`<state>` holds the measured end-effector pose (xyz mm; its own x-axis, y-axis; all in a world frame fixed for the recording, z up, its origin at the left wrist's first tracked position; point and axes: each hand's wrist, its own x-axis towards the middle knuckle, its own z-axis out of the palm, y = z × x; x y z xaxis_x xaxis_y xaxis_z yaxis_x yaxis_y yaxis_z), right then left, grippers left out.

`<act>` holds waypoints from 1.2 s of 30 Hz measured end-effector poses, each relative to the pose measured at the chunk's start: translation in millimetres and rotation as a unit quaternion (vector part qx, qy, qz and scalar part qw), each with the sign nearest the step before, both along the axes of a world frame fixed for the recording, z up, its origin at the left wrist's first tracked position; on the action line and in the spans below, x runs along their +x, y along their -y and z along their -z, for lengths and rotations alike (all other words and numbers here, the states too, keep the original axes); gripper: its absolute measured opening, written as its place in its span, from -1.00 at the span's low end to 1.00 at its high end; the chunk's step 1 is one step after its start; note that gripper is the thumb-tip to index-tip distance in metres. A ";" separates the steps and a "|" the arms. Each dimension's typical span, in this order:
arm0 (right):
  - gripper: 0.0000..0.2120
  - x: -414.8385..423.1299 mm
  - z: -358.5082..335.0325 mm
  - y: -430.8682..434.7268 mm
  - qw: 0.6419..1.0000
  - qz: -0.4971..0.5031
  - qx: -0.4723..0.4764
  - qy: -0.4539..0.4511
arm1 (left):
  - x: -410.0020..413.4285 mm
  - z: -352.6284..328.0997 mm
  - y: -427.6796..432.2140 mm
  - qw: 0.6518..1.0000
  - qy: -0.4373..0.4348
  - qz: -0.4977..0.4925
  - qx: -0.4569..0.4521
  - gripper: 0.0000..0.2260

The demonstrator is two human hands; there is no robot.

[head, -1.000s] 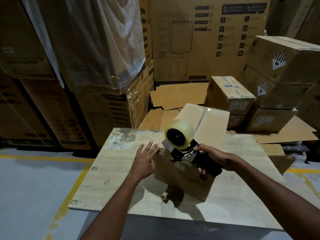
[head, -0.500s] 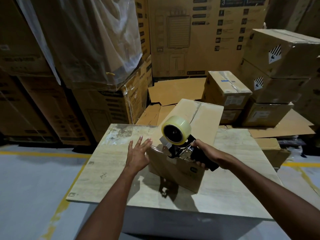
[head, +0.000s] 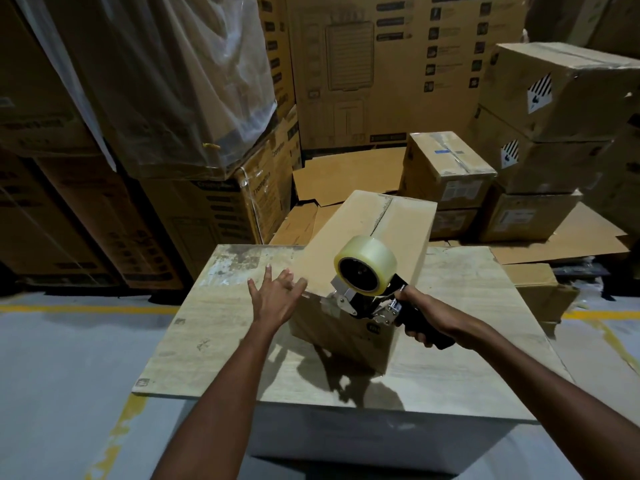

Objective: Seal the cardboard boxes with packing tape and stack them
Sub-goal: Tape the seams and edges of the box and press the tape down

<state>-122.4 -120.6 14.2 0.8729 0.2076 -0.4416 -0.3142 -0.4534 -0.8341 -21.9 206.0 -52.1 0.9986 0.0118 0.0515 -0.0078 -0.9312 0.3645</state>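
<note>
A long brown cardboard box (head: pixel 363 233) lies on the wooden table (head: pixel 214 327), its flaps closed along a centre seam. My right hand (head: pixel 429 317) grips the black handle of a tape dispenser (head: pixel 367 292) loaded with a clear tape roll (head: pixel 367 263), its metal head at the box's near top edge. My left hand (head: pixel 277 299) has its fingers spread and touches the box's near left corner.
Sealed boxes (head: pixel 446 168) are stacked on the floor behind the table, larger ones (head: pixel 561 84) at the right. Flattened cardboard (head: pixel 343 174) covers the floor beyond. Tall printed cartons and plastic-wrapped goods (head: pixel 166 81) stand at left. Yellow floor lines (head: pixel 79 308) run beside the table.
The dispenser stays at the box's near edge. My left hand stays spread at the near left corner. The camera has shifted slightly.
</note>
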 end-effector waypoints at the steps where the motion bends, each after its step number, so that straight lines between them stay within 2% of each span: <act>1: -0.28 -0.6 -0.7 0.6 1.000 -0.003 0.001 0.003 | -1.1 -1.3 4.5 1.000 -0.010 -0.009 -0.001 -0.29; 4: -0.32 -3.2 -3.6 -0.4 1.000 0.001 0.004 0.008 | -4.0 -2.6 7.1 1.000 -0.019 -0.015 0.019 -0.15; 12: -0.39 -20.8 -0.8 31.7 1.000 0.025 0.000 0.012 | -7.5 -4.3 11.7 0.998 -0.022 -0.039 0.040 -0.17; 18: -0.30 -33.9 13.4 64.9 0.999 0.034 0.004 0.005 | -11.9 -4.0 17.7 0.998 -0.022 -0.045 0.037 -0.23; 21: -0.32 -35.7 16.7 64.9 0.999 0.036 0.002 0.017 | -12.8 -7.5 25.9 0.996 -0.023 -0.055 0.070 -0.28; 24: -0.36 -37.8 14.9 64.2 0.999 0.031 0.004 0.022 | -15.9 -14.5 46.6 0.990 0.013 0.018 0.140 -0.43; 27: -0.40 -39.2 11.9 65.6 0.999 0.033 0.013 0.024 | -27.2 -17.5 79.3 0.985 -0.007 0.122 0.120 -0.40; 32: -0.33 -40.7 17.3 65.4 0.999 0.028 0.018 0.021 | -32.1 -12.0 82.3 0.991 -0.018 0.106 0.080 -0.27; 36: -0.33 -48.4 25.8 73.8 0.998 0.037 0.039 0.021 | -34.4 -18.1 83.0 0.989 -0.026 0.113 0.087 -0.19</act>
<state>-170.8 -194.3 -11.6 0.9045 0.1744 -0.3892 -0.3084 -0.3629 -0.8793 -56.3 123.0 -34.0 0.9762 -0.2164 -0.0174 -0.2084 -0.9565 0.2039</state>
